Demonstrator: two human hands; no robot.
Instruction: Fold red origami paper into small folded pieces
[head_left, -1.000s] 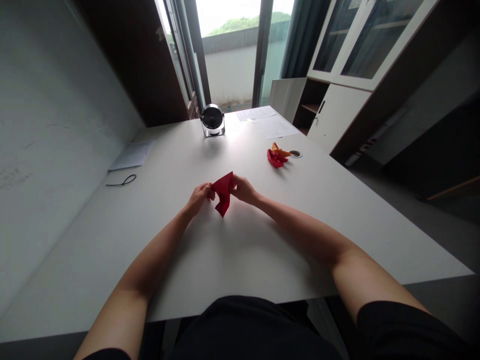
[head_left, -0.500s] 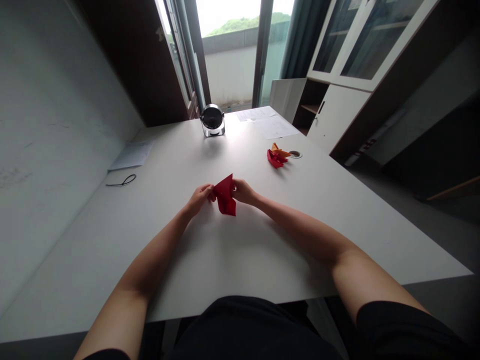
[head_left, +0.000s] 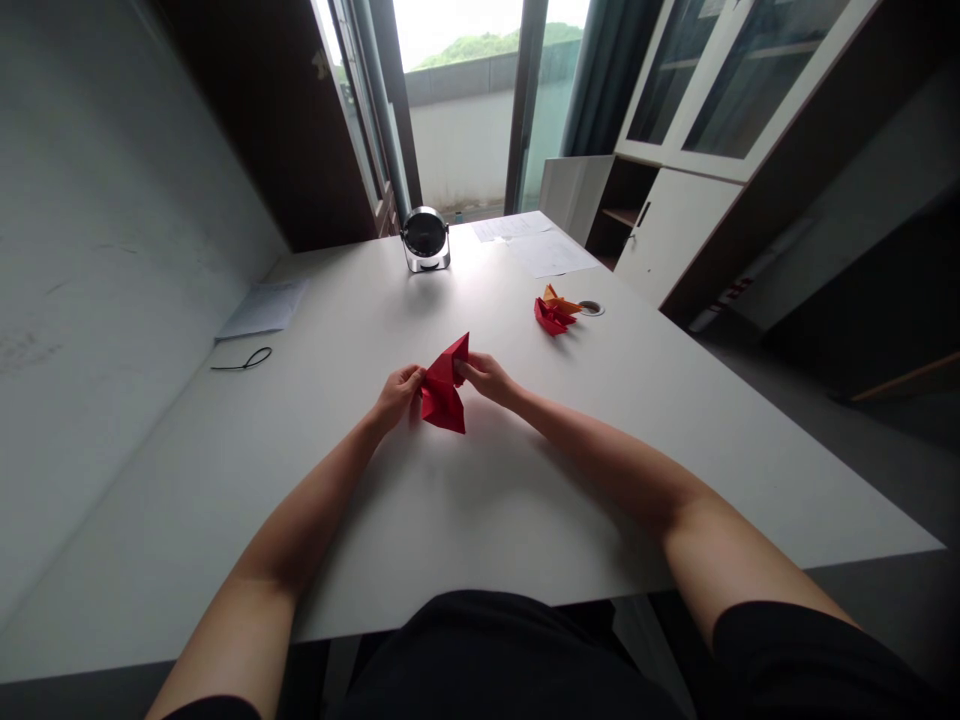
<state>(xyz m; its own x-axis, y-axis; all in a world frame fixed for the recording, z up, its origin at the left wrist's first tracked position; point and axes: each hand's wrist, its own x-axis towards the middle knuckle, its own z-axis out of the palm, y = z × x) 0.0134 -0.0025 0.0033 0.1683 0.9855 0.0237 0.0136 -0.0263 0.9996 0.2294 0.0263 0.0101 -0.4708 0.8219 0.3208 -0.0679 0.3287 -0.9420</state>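
Note:
A folded piece of red paper (head_left: 444, 390) is held just above the white table (head_left: 480, 500), near its middle. My left hand (head_left: 398, 391) pinches its left edge with closed fingers. My right hand (head_left: 484, 376) pinches its right side near the upper point, fingers closed too. One point of the paper stands up and another flap spreads down toward the table.
Finished red and orange paper figures (head_left: 555, 311) lie further right beside a round cable hole (head_left: 591, 308). A small round fan (head_left: 425, 240) stands at the back. White sheets (head_left: 544, 250) lie at the back right, another sheet (head_left: 264, 309) and a black cord (head_left: 243, 361) at the left.
The red paper has been turned and opened out between my hands: its top point has risen and the lower flap has spread wider. Both hands stayed nearly in place.

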